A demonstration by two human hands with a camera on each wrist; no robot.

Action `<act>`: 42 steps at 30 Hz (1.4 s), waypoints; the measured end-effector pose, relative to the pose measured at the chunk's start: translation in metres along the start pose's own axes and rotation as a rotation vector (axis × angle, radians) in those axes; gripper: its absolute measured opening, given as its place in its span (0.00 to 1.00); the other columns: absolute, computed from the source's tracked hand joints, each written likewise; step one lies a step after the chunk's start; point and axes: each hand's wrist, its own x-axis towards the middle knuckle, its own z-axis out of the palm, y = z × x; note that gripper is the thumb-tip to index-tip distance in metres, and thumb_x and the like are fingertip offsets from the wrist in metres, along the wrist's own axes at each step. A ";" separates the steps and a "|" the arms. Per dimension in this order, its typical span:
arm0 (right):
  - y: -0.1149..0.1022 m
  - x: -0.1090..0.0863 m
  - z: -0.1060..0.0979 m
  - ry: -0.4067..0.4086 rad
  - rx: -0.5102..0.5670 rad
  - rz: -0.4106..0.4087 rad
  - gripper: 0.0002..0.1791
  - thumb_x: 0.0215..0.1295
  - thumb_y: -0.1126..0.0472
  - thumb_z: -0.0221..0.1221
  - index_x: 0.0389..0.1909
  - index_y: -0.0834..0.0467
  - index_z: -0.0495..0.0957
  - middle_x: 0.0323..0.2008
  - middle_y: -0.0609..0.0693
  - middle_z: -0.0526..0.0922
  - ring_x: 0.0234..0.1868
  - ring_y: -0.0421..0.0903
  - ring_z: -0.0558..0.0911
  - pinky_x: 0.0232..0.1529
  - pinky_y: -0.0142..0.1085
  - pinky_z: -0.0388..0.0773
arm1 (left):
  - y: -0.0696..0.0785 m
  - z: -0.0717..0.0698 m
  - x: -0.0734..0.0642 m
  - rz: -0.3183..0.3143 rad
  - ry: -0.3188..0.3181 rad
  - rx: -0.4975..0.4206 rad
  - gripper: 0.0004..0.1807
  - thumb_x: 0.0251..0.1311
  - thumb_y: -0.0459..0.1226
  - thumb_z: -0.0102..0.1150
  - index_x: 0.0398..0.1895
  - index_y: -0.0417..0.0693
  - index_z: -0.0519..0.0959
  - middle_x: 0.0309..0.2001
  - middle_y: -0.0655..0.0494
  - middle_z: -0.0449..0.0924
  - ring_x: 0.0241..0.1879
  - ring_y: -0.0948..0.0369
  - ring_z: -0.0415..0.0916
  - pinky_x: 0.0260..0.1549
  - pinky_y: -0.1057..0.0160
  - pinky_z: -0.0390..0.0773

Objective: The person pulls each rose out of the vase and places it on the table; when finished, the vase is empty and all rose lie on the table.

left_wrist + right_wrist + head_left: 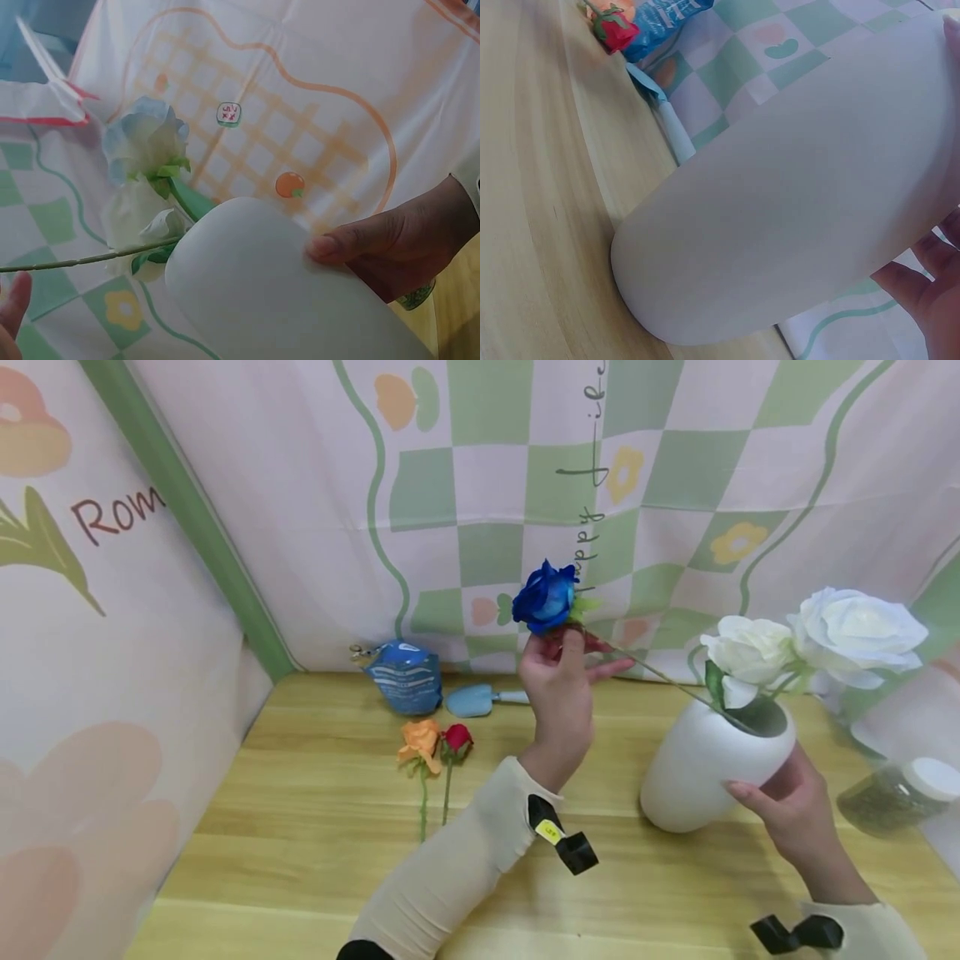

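Observation:
In the head view, my left hand (pixel 558 697) pinches the stem of a blue rose (pixel 543 599) just under its bloom. The stem slants down to the right, its lower end inside the mouth of a white vase (pixel 697 768). That vase leans to the right, its base at the wooden table. My right hand (pixel 802 818) grips its right side, the thumb on the front; the right wrist view shows some fingers (pixel 907 289) against the vase's side. Two white roses, one larger (pixel 858 635) and one smaller (pixel 750 647), stand in the vase.
An orange flower (pixel 420 745) and a red rose (pixel 457 739) lie on the table (pixel 300 827) to the left. Behind them are a blue bag (pixel 407 678) and a light-blue trowel (pixel 471 701). A white-lidded jar (pixel 892 797) is at the right. Printed curtains hang behind.

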 end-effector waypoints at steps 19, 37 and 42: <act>0.000 0.000 0.002 0.009 0.029 -0.017 0.42 0.51 0.88 0.56 0.69 0.63 0.67 0.53 0.45 0.80 0.51 0.34 0.81 0.49 0.19 0.79 | -0.005 -0.015 0.010 -0.054 0.073 0.048 0.05 0.72 0.30 0.49 0.45 0.46 0.75 0.29 0.55 0.75 0.27 0.59 0.79 0.27 0.55 0.88; 0.001 0.001 0.001 -0.008 0.051 -0.034 0.41 0.51 0.88 0.55 0.69 0.64 0.66 0.52 0.45 0.80 0.51 0.34 0.81 0.50 0.19 0.79 | -0.002 -0.024 0.020 -0.104 0.152 0.050 0.02 0.70 0.32 0.53 0.37 0.45 0.75 0.26 0.55 0.76 0.25 0.61 0.79 0.24 0.57 0.88; 0.001 0.001 0.002 -0.017 0.040 -0.036 0.41 0.51 0.88 0.55 0.68 0.64 0.67 0.52 0.44 0.80 0.50 0.33 0.81 0.50 0.19 0.79 | -0.001 -0.030 0.020 -0.145 0.147 0.086 0.03 0.69 0.32 0.57 0.35 0.46 0.76 0.26 0.55 0.76 0.25 0.61 0.78 0.23 0.59 0.87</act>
